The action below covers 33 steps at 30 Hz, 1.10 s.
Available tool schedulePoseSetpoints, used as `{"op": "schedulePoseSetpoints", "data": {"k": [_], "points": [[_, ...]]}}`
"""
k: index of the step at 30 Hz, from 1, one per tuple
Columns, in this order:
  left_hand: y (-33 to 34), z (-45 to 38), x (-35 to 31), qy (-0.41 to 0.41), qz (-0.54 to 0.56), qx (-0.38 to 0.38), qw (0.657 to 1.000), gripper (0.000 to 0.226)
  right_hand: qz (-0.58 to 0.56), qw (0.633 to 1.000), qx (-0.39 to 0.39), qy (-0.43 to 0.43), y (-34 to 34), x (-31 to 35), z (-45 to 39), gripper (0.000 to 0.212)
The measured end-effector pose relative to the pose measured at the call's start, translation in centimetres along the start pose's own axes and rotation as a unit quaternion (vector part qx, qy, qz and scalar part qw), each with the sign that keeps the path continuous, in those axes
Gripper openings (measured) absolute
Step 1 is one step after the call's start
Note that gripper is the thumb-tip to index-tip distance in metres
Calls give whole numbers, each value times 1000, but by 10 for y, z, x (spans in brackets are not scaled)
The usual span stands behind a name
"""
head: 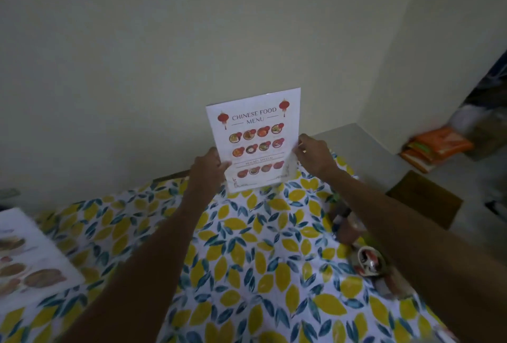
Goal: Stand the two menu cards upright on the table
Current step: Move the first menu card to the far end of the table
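Both the left hand (205, 169) and right hand (315, 154) are pinching, fingers closed, the side edges of the Chinese food menu card (253, 137), standing near the table's (247, 260) far edge, while the second menu card (30, 257) is lying flat at left, seemingly undone.

The cloth (247, 246) was white with yellow lemons and blue leaves. The menu (253, 137) was white with red lanterns.
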<state>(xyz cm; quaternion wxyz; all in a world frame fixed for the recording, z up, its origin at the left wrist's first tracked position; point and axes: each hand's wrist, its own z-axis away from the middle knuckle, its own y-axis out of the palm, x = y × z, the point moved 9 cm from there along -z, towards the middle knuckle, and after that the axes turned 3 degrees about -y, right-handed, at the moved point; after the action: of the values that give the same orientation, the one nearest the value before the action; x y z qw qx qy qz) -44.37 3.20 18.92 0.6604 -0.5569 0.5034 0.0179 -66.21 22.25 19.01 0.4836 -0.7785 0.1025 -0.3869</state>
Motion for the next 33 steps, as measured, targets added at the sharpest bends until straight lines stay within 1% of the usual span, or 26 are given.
{"op": "schedulePoseSetpoints", "data": {"k": [3,6,9,11,13,16,20,24,27,33], "points": [[54,-39,-31,2,-13,6,1000,31,5,1000,6,14,-11,-61,-41,18],[117,-75,-52,12,-29,30,999,33,4,999,29,32,-11,-125,-76,18],[165,-96,-76,-34,-10,56,998,28,0,998,39,40,-9,-178,-109,19],[194,-110,-89,-27,16,50,998,21,1,998,43,45,-4,-208,-128,19],[222,-125,-91,-30,25,52,998,18,-3,997,55,52,7,-236,-143,20],[261,-148,-86,-27,-17,75,997,19,-12,996,66,61,23,-268,-160,21],[293,-166,-81,-46,-6,89,995,22,-22,993,80,78,44,-298,-176,20],[308,-179,-75,-60,-12,89,994,22,-36,991,91,91,58,-315,-188,21],[315,-190,-69,-56,-26,88,994,22,-44,991,82,99,61,-322,-194,21],[317,-191,-64,-61,-26,77,995,19,-43,994,60,78,64,-321,-190,19]]}}
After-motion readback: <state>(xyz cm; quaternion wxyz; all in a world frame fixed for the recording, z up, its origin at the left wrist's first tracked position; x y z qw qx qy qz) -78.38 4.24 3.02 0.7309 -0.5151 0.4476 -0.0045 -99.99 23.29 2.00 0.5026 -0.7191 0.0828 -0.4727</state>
